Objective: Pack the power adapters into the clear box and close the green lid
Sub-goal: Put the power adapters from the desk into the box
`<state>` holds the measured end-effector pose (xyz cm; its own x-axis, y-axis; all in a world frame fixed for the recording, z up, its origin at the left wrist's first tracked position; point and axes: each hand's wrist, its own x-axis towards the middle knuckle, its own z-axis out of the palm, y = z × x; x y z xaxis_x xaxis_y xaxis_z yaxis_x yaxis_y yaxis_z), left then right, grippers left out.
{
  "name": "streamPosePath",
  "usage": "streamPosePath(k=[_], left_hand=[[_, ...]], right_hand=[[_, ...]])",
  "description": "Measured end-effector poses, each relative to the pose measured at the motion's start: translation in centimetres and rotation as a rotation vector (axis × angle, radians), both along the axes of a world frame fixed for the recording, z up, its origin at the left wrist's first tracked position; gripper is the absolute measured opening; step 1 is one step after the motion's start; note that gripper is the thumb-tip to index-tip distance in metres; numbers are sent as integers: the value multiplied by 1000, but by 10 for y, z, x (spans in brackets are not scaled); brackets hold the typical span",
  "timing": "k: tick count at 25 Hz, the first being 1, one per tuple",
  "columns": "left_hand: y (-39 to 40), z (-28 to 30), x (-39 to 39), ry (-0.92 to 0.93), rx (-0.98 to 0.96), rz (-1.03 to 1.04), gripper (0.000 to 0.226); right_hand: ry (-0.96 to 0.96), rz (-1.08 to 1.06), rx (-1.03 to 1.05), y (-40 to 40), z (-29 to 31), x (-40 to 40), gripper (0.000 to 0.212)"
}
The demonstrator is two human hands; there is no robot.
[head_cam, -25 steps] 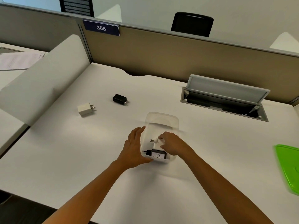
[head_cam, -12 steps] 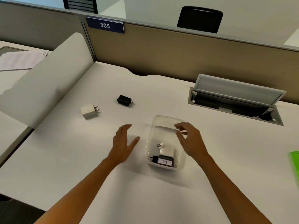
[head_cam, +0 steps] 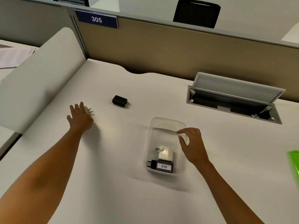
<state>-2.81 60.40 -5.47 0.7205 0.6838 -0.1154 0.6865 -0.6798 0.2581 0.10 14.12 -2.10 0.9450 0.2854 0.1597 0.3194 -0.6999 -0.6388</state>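
Note:
The clear box (head_cam: 167,122) stands on the white desk in front of me. Inside it lie a white adapter (head_cam: 166,153) and a black adapter (head_cam: 163,166) with an "018" label. My right hand (head_cam: 192,145) hovers at the box's right wall, fingers apart, holding nothing. My left hand (head_cam: 80,116) is stretched out to the left with fingers spread over a white adapter (head_cam: 87,109), mostly covering it; only its edge and prongs show. A small black adapter (head_cam: 120,101) lies loose farther back. The green lid (head_cam: 294,160) shows at the right edge.
An open grey cable hatch (head_cam: 234,96) is set into the desk at the back right. A tan partition (head_cam: 178,50) with a "305" sign runs along the back, and a white curved divider (head_cam: 37,75) bounds the left side.
My left hand left the box and reached left onto the white adapter. My right hand let go of the white adapter inside the box and lifted to the box's right side.

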Motion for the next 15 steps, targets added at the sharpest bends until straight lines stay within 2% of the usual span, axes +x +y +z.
streamPosePath(k=[4, 7, 10, 12, 13, 15], left_hand=[[-11, -5, -12, 66, 71, -85, 64], [-43, -6, -24, -29, 71, -72, 59], [-76, -2, -38, -134, -11, -24, 56], [-86, -2, -45, -185, -13, -67, 53], [-86, 0, -47, -204, -20, -123, 59], [-80, 5, -47, -158, -64, -329, 85]], right_hand=[[-43, -14, 27, 2, -3, 0, 14], [-78, -22, 38, 4, -5, -1, 15], [-81, -22, 44, 3, -6, 0, 14], [-75, -19, 47, 1, -7, -1, 15], [-69, -17, 51, -1, -7, -2, 15], [-62, -14, 58, -5, -7, -4, 16]])
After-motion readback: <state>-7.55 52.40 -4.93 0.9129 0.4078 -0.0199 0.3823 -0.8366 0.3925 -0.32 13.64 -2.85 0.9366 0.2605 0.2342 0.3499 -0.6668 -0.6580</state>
